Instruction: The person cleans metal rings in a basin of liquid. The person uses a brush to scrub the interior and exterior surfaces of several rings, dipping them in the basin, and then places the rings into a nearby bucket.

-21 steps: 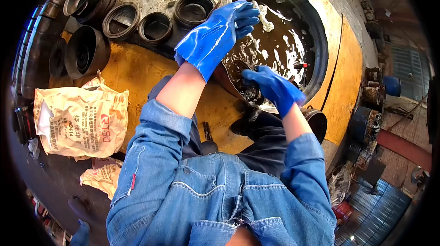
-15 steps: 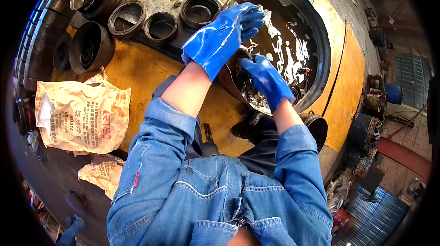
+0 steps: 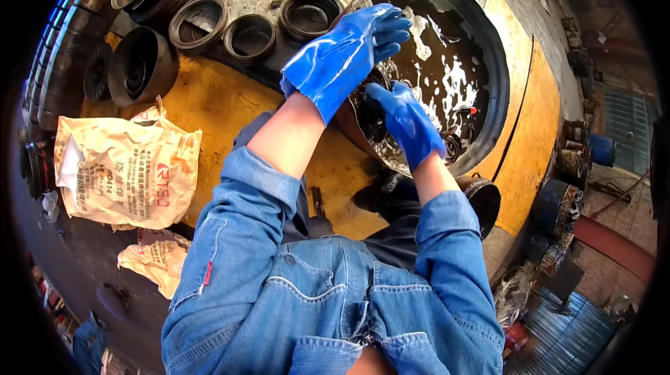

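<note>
Both my hands wear long blue rubber gloves and are over a wide, dark round basin [image 3: 494,92] of dark, foamy liquid. My left hand [image 3: 356,47] is over the basin's left side, its fingers stretched out to the right and slightly bent, its thumb hidden. Just below its palm is a dark, round, wet part [image 3: 368,115], partly hidden by both gloves. My right hand [image 3: 408,120] is closed at that part, its fingers bent against it; what they hold is hidden. A small red-tipped tool [image 3: 467,110] shows in the basin right of my right hand.
Several dark metal rings and cups, such as a round cup [image 3: 250,38], stand behind and to the left. A printed paper sack [image 3: 129,172] stands at the left, a crumpled one [image 3: 157,263] below it. Blackened cans and drums [image 3: 555,197] line the right side.
My right hand has shifted slightly at the dark part, and more of that part's inside shows. My left hand keeps nearly the same pose. The whole view has shifted slightly.
</note>
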Action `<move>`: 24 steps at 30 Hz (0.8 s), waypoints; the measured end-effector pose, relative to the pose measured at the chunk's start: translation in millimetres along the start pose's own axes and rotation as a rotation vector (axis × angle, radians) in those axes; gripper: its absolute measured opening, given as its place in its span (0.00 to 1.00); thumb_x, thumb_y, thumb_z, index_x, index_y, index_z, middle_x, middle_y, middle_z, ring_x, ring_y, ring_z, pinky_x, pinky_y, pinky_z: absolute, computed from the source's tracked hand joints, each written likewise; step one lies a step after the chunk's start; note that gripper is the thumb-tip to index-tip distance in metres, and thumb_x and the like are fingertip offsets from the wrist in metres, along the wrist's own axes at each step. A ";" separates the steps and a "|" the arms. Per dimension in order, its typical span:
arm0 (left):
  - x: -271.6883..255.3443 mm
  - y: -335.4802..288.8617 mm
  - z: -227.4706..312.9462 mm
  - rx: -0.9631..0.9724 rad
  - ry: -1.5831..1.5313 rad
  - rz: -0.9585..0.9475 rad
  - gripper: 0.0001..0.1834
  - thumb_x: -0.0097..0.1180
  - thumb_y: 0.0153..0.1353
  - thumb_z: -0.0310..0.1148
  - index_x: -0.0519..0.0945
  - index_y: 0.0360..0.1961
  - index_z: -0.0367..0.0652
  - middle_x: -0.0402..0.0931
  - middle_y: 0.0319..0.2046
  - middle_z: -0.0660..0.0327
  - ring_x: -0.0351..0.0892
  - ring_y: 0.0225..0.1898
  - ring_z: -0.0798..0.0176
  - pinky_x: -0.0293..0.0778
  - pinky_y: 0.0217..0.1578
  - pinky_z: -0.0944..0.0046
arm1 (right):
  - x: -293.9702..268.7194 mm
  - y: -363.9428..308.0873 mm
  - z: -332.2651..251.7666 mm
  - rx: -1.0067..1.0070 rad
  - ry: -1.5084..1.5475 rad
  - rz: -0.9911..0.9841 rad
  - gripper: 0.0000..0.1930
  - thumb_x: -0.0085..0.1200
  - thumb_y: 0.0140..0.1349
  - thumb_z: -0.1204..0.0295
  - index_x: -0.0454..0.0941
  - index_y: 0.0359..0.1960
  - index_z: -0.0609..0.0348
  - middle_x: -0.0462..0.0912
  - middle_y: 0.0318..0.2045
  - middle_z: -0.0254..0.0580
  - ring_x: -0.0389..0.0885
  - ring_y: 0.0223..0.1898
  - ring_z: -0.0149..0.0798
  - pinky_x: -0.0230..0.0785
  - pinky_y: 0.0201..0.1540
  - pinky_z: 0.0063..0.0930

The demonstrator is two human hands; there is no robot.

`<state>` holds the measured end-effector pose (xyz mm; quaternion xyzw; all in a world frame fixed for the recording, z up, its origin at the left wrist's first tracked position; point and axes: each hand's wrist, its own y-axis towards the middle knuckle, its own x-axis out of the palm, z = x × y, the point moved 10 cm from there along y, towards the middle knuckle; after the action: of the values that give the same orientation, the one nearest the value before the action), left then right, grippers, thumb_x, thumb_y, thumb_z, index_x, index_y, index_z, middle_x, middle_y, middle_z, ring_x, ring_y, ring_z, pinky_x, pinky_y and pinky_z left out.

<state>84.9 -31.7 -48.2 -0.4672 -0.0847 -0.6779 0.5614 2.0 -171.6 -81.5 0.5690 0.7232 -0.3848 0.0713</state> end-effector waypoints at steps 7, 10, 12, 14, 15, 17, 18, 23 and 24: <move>12.8 0.2 -5.5 -0.024 -0.008 -0.016 0.21 0.49 0.80 0.47 0.81 0.62 0.45 0.86 0.58 0.57 0.87 0.55 0.59 0.85 0.53 0.59 | -13.9 -47.7 58.5 0.240 -0.101 -0.297 0.37 0.65 0.61 0.39 0.85 0.55 0.64 0.90 0.44 0.47 0.86 0.47 0.40 0.76 0.56 0.35; 10.1 -1.3 0.8 0.014 -0.019 -0.045 0.20 0.50 0.80 0.46 0.81 0.61 0.45 0.87 0.57 0.57 0.88 0.54 0.59 0.85 0.53 0.60 | -5.5 -25.9 21.9 0.313 -0.090 -0.198 0.34 0.62 0.66 0.46 0.83 0.55 0.70 0.89 0.44 0.55 0.86 0.44 0.47 0.76 0.54 0.39; 10.1 -2.0 -1.7 -0.036 -0.007 0.013 0.21 0.50 0.80 0.47 0.81 0.61 0.46 0.87 0.57 0.57 0.88 0.54 0.59 0.85 0.52 0.60 | -10.8 -21.5 -8.7 0.170 -0.151 -0.076 0.32 0.61 0.68 0.49 0.82 0.55 0.73 0.88 0.44 0.59 0.85 0.45 0.52 0.76 0.53 0.41; 5.8 -1.6 -2.4 -0.023 -0.018 0.016 0.21 0.50 0.80 0.48 0.81 0.61 0.46 0.86 0.58 0.57 0.88 0.54 0.59 0.85 0.52 0.60 | -8.7 -22.6 -30.0 0.083 -0.108 -0.012 0.26 0.61 0.70 0.53 0.83 0.52 0.70 0.88 0.39 0.50 0.84 0.40 0.45 0.74 0.48 0.37; 11.1 -2.2 -1.6 0.012 -0.009 -0.012 0.21 0.50 0.80 0.47 0.81 0.61 0.46 0.86 0.58 0.57 0.87 0.55 0.59 0.85 0.52 0.60 | -13.0 -27.5 -23.5 0.079 -0.037 -0.019 0.27 0.63 0.69 0.53 0.83 0.51 0.70 0.89 0.40 0.47 0.84 0.40 0.41 0.74 0.47 0.35; 12.8 0.9 -0.8 0.016 -0.017 -0.016 0.20 0.50 0.80 0.46 0.81 0.62 0.46 0.86 0.59 0.57 0.86 0.57 0.59 0.85 0.53 0.59 | -12.1 -21.9 22.4 0.041 0.124 -0.072 0.24 0.66 0.68 0.53 0.85 0.52 0.64 0.89 0.41 0.41 0.83 0.41 0.36 0.74 0.49 0.33; 17.8 3.3 -2.2 0.013 -0.027 -0.034 0.20 0.50 0.80 0.46 0.81 0.62 0.46 0.86 0.59 0.57 0.86 0.56 0.58 0.85 0.53 0.59 | -11.8 -15.7 61.9 0.026 0.214 -0.105 0.22 0.67 0.67 0.54 0.87 0.53 0.59 0.89 0.42 0.38 0.82 0.42 0.36 0.74 0.51 0.33; 2.8 4.9 -4.5 0.007 -0.031 -0.043 0.21 0.51 0.80 0.46 0.80 0.63 0.46 0.85 0.59 0.55 0.87 0.56 0.57 0.85 0.53 0.59 | -7.5 -38.3 30.8 0.268 -0.166 -0.284 0.35 0.66 0.63 0.47 0.82 0.61 0.64 0.89 0.50 0.54 0.86 0.51 0.45 0.76 0.58 0.40; 3.1 5.1 -5.8 -0.008 -0.033 -0.042 0.21 0.51 0.80 0.46 0.80 0.63 0.46 0.85 0.59 0.55 0.87 0.56 0.57 0.85 0.53 0.59 | -15.1 -37.0 9.6 0.243 -0.265 -0.168 0.39 0.67 0.62 0.46 0.79 0.65 0.67 0.87 0.53 0.59 0.85 0.53 0.49 0.75 0.60 0.39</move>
<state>86.3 -39.4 -51.2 -0.4785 -0.1008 -0.6821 0.5437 -28.6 -191.4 -62.3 0.4554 0.7009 -0.5452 0.0642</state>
